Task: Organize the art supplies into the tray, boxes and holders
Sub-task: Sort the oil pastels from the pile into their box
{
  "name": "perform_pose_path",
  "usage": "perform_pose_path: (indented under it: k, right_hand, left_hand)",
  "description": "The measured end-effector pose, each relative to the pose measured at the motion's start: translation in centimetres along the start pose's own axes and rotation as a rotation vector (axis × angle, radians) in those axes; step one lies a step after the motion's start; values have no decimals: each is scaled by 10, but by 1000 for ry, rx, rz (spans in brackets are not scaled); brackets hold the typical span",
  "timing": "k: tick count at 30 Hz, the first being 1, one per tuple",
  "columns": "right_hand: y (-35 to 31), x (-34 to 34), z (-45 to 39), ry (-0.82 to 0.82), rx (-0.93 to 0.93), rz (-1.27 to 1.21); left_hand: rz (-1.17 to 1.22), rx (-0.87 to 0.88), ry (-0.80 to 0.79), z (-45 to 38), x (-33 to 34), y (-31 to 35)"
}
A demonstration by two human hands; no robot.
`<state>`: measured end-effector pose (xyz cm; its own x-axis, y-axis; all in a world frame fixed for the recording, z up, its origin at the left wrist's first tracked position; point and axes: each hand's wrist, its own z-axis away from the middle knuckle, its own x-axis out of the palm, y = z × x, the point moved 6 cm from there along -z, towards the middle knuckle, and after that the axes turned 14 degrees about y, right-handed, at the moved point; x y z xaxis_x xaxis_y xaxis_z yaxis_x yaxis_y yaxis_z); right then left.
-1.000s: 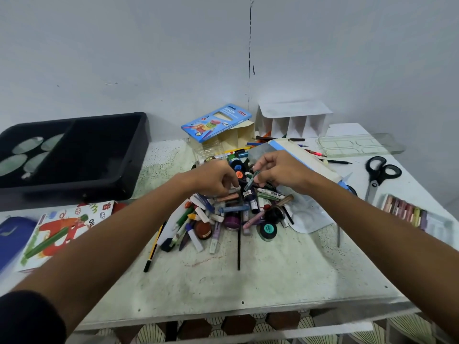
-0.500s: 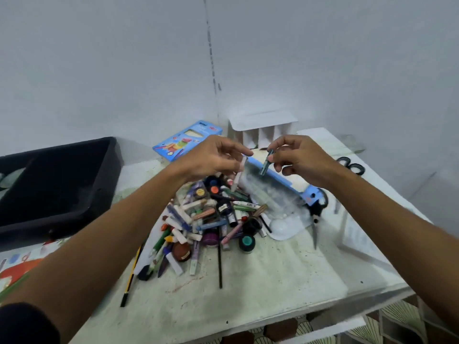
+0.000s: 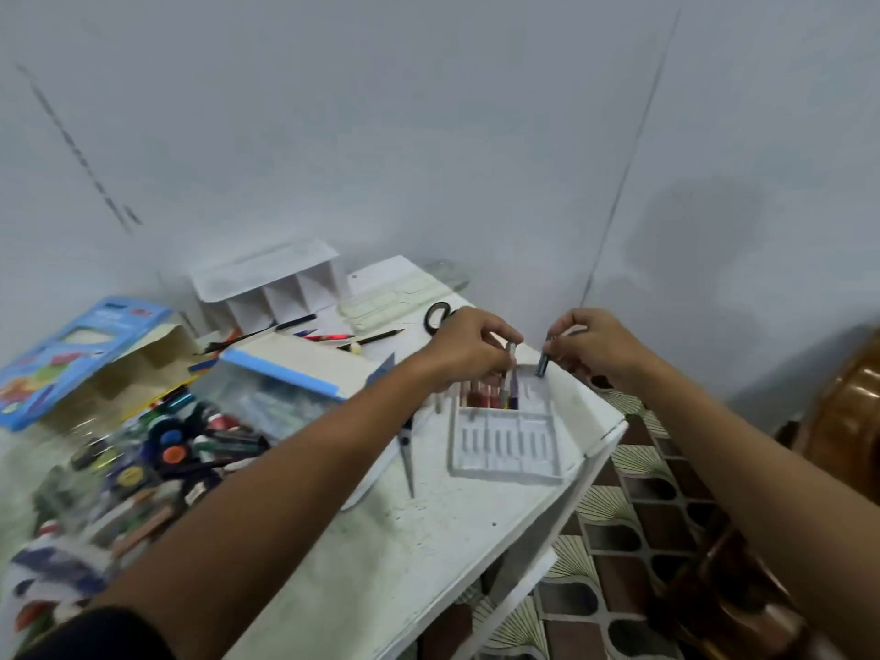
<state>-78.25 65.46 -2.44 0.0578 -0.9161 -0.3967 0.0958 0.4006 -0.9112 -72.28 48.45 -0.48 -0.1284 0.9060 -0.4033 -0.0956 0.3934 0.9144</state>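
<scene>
A white slotted pastel tray (image 3: 505, 445) lies near the table's right corner, with several pastel sticks (image 3: 490, 395) in its far slots. My left hand (image 3: 469, 347) pinches a pale pastel stick (image 3: 510, 352) upright over the tray's far end. My right hand (image 3: 593, 343) pinches a dark grey-blue pastel stick (image 3: 543, 362) just above the tray's far right corner. A blurred heap of paint pots, tubes and crayons (image 3: 157, 450) covers the table at the left.
A white divided holder (image 3: 271, 288) stands against the wall. A blue crayon box (image 3: 76, 354) and a blue-edged box (image 3: 295, 369) lie left of centre. Scissors (image 3: 407, 445) lie beside the tray, another pair (image 3: 440, 316) behind my left hand. The table edge (image 3: 605, 445) drops to tiled floor.
Both hands have carried their sticks from above the heap rightward to the slotted tray. The view has swung right, so the black tray is out of sight.
</scene>
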Motion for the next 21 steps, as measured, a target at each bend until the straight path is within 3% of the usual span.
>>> perform_pose_path:
  k: [7, 13, 21]
  right_hand:
    - [27, 9, -13, -83, 31, 98]
    - [27, 26, -21, -155, 19, 176]
    - [26, 34, -23, -196, 8, 283]
  left_hand:
    - [-34, -145, 118, -35, 33, -35]
    - [-112, -161, 53, -45, 46, -45]
    - [-319, 102, 56, -51, 47, -44]
